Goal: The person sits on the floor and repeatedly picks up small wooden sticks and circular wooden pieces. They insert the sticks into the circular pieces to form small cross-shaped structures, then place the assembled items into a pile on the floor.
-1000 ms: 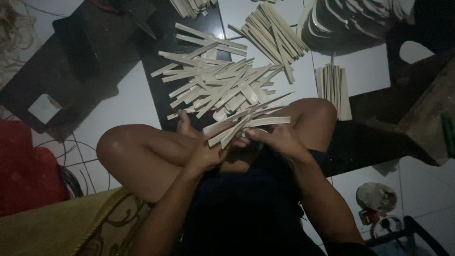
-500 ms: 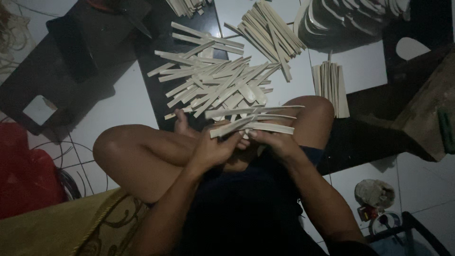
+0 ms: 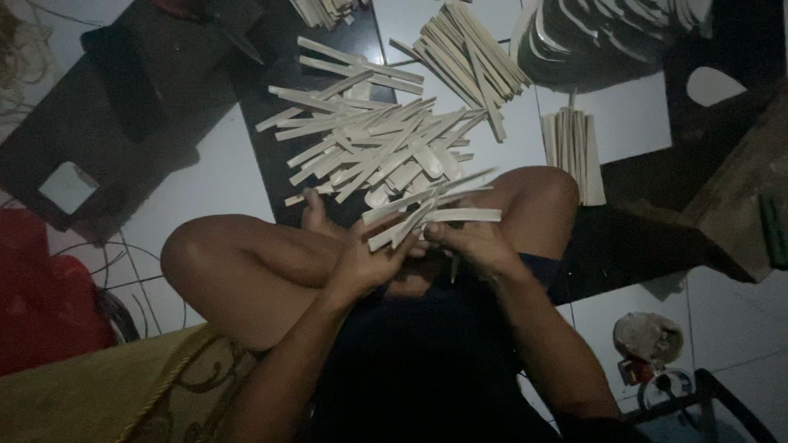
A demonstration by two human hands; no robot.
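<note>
I sit cross-legged on a tiled floor. My left hand and my right hand meet above my lap and together grip a fanned bunch of flat pale wooden sticks, which point up and to the right. Just beyond my shins lies a loose heap of the same sticks on a dark mat.
A neater stack of sticks lies further out, and a small upright bundle beside my right knee. Curved pale pieces fill the top right. A dark low stand sits left, red cloth below it, and a wooden block right.
Both hands stay together on the bunch of sticks; the bunch has shifted slightly and its fan has tightened. The view has moved a little.
</note>
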